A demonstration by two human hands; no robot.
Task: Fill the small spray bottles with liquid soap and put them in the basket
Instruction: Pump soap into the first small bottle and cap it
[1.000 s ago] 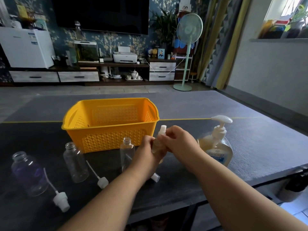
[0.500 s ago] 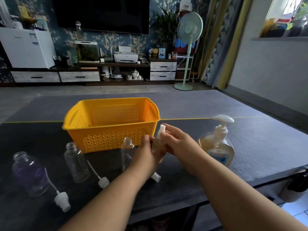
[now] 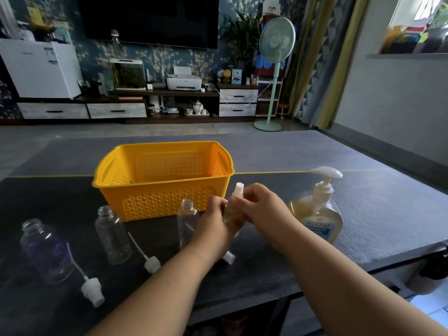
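Nearby, uncapped bottles [image 3: 114,235], loose spray caps [image 3: 152,264].

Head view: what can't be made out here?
- Held bottle: body and fill level hidden by left hand and right hand.
- Spray head: mostly behind the left wrist.
- Basket floor: hidden by its front wall.
- Soap dispenser label: small print unreadable.

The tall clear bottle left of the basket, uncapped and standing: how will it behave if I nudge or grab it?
The tall clear bottle looks empty, so probably very light and quick to slide on the dark table. It is tall on a narrow base, so a high push would likely tip it; once down, its round body may roll. Thin clear walls may flex under a firm squeeze.
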